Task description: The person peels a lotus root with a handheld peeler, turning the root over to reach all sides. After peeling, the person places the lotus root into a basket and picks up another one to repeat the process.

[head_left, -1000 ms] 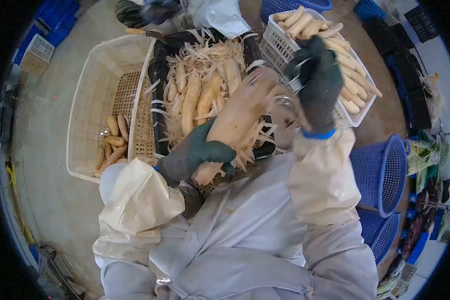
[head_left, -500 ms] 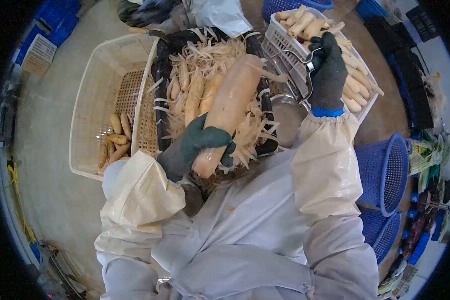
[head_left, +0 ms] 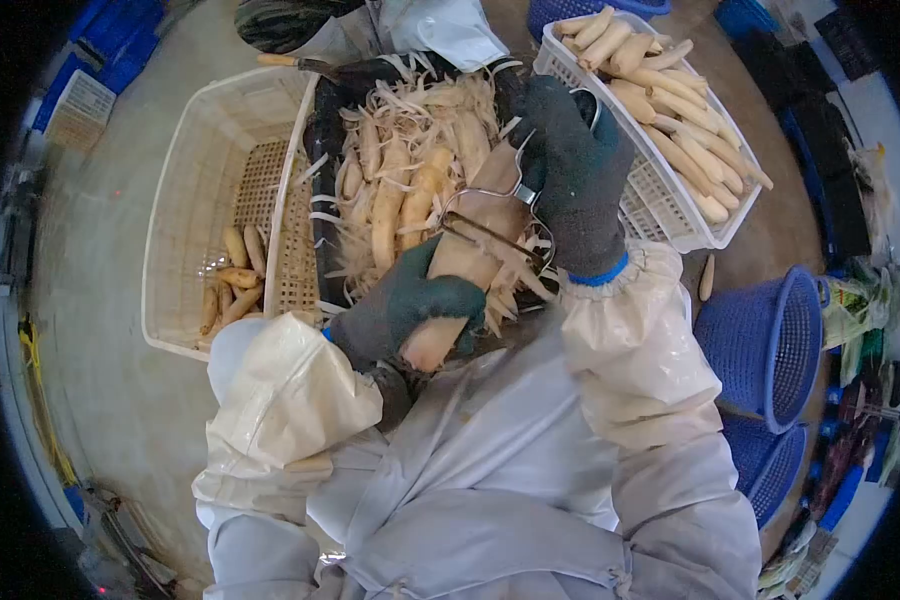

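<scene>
My left hand (head_left: 415,308), in a dark green glove, is wrapped round the lower end of a thick, pale lotus root (head_left: 470,262). The root slants up and to the right. In my right hand (head_left: 578,185), also gloved, is a wire-framed metal peeler (head_left: 523,193); its long blade lies across the upper half of the root. A strip of peel hangs by the blade. Underneath is a black-lined bin (head_left: 326,125) heaped with peel strips (head_left: 450,105) and several unpeeled-looking roots (head_left: 391,195). My right hand hides the root's far end.
At the left stands a white crate (head_left: 160,230) with several small brownish roots (head_left: 238,277). A white basket (head_left: 670,225) of pale roots (head_left: 680,130) is at the upper right. Blue baskets (head_left: 755,340) stand at the right. A wooden-handled knife (head_left: 295,63) rests on the bin's far edge.
My right hand has brought the peeler down and left, from beside the white basket onto the lotus root. My left hand and the root have shifted slightly down and right.
</scene>
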Demonstrator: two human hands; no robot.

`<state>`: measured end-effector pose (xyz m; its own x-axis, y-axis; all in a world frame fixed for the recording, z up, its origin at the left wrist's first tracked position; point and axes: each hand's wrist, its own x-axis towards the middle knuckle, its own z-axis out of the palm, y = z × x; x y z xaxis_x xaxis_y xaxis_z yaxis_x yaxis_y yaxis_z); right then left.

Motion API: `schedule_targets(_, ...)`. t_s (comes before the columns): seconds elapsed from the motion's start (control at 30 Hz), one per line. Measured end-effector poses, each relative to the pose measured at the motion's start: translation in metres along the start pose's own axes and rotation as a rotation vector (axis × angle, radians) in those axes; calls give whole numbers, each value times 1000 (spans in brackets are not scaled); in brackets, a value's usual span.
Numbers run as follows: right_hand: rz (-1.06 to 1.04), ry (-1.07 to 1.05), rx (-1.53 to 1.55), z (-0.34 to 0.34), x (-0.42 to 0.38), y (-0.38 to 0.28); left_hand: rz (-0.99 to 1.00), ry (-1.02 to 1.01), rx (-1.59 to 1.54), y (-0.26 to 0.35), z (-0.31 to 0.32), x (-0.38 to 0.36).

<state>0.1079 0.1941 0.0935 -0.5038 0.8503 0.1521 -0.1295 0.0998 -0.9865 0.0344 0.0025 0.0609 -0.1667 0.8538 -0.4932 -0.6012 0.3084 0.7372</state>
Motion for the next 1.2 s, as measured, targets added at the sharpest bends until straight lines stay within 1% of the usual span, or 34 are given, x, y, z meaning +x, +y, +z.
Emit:
schedule_targets(0.03, -65, -31, -74, -3, 7, 15, 24, -17, 34, -2, 2, -1)
schedule_targets(0.07, -514, 90, -522, -19, 30, 41, 72, -45, 121, -4, -2, -1)
schedule_targets(0.1, -965, 219, -971, -43, 62, 59, 74, -53, 127, -1, -3, -3)
schedule_targets(0.17, -456, 350, -612, -83, 101, 63, 9, -187, 237, 1, -3, -13)
schedule_targets(0.2, -501, 367, -877, -107, 106, 63, 154, -187, 252, -1, 1, -16)
schedule_targets(0.23, -547, 373, -1144, -116, 109, 61, 158, -184, 256, 5, -1, -16)
schedule_targets(0.27, -556, 357, -1146, -114, 110, 69, 74, -156, 227, 10, -2, -15)
schedule_targets(0.3, -696, 305, -938, -114, 107, 79, -8, -132, 192, 10, -1, -15)
schedule_targets(0.33, -822, 259, -727, -109, 96, 72, 66, -54, 50, 7, 2, -14)
schedule_targets(0.37, -801, 244, -789, -105, 85, 66, 70, -63, 45, 3, -2, -7)
schedule_targets(0.43, -346, 91, -414, -92, 71, 41, 94, -36, -158, -4, -17, 6)
schedule_targets(0.47, -345, 95, -411, -84, 64, 34, 75, -24, -196, -2, -22, 5)
schedule_targets(0.5, -577, 128, -596, -74, 56, 29, 73, -21, -191, 1, -19, 4)
schedule_targets(0.53, -808, 158, -779, -67, 52, 27, 111, -19, -275, 4, -16, 4)
schedule_targets(0.57, -803, 155, -774, -62, 50, 28, 149, -16, -362, 6, -15, 4)
schedule_targets(0.6, -722, 113, -653, -58, 48, 26, 192, -63, -405, 8, -17, 6)
schedule_targets(0.63, -642, 72, -535, -53, 46, 23, 193, -58, -408, 11, -16, 7)
schedule_targets(0.67, -801, 86, -727, -51, 40, 20, 245, -64, -404, 15, -12, 8)
schedule_targets(0.7, -800, 85, -726, -48, 39, 21, 297, -70, -398, 19, -9, 8)
schedule_targets(0.73, -734, 38, -596, -46, 37, 24, 285, -111, -434, 22, -7, 8)
schedule_targets(0.77, -666, -8, -466, -43, 36, 26, 285, -110, -432, 23, -4, 9)
schedule_targets(0.83, -673, 2, -508, -35, 33, 28, 360, -108, -470, 22, 2, 12)
schedule_targets(0.87, -621, 43, -492, -33, 39, 40, 361, -106, -471, 21, 1, 15)
schedule_targets(0.9, -569, 84, -476, -26, 39, 36, 298, -171, -526, 20, -1, 19)
schedule_targets(0.93, -572, 82, -476, -22, 34, 32, 236, -238, -579, 18, -2, 21)
schedule_targets(1.0, -256, 29, 207, -12, 20, 13, 225, -259, -565, 17, 1, 21)
schedule_targets(1.03, -256, 29, 208, -6, 17, 3, 211, -279, -548, 17, 3, 20)
schedule_targets(1.1, -138, 158, 225, 4, 13, -10, 210, -253, -559, 18, 7, 20)
schedule_targets(1.2, -199, 197, 143, 10, 10, -9, 215, -229, -578, 18, 8, 22)
